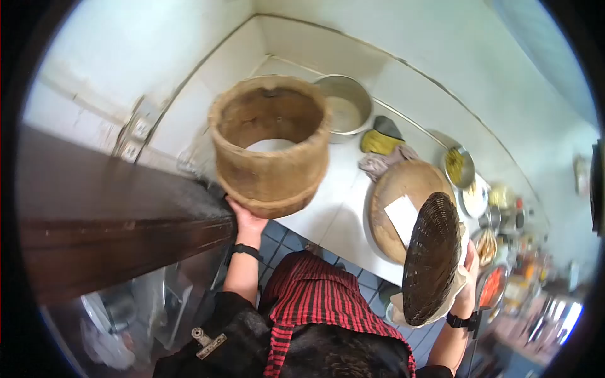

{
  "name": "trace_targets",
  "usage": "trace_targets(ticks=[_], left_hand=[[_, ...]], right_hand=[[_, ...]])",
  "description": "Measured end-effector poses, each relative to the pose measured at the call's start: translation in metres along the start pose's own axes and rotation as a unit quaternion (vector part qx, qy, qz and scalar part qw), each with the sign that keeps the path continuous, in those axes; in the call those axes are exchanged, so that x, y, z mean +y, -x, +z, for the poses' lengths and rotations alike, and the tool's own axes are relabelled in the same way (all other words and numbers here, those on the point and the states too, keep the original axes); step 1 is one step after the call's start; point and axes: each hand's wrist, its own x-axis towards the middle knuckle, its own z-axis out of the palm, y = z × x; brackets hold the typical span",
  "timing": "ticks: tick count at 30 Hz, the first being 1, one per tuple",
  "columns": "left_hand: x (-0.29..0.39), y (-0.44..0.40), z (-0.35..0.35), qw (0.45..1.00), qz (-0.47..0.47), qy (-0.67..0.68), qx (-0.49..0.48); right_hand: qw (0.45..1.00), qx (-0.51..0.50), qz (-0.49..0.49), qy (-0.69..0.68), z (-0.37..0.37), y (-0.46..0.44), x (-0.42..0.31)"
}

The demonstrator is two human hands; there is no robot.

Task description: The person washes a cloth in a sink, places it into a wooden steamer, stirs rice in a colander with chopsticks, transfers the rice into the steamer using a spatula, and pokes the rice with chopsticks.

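Striped apron nearest, my left hand grasps the wooden cylinder above the desk's near left corner, my right hand the woven tray, long axis pointing away.

A tub is in the left grip at eleven o'clock; at its two o'clock a pot stands on the desk. A basket is in the right grip at four o'clock, before a board on the desk. From the board, a cloth lies at eleven o'clock, a bowl between one and two.
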Motion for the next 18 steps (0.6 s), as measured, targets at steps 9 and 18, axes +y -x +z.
trace_targets(ticks=[9, 18], left_hand=[[0.008, 0.077, 0.077, 0.975, 0.103, -0.196, -0.004], [-0.081, 0.272, 0.101, 0.612, 0.419, -0.646, -0.179]], right_hand=[[0.992, 0.12, 0.0, -0.027, -0.105, 0.159, 0.06], [0.955, 0.277, -0.048, -0.097, -0.225, 0.367, 0.14]])
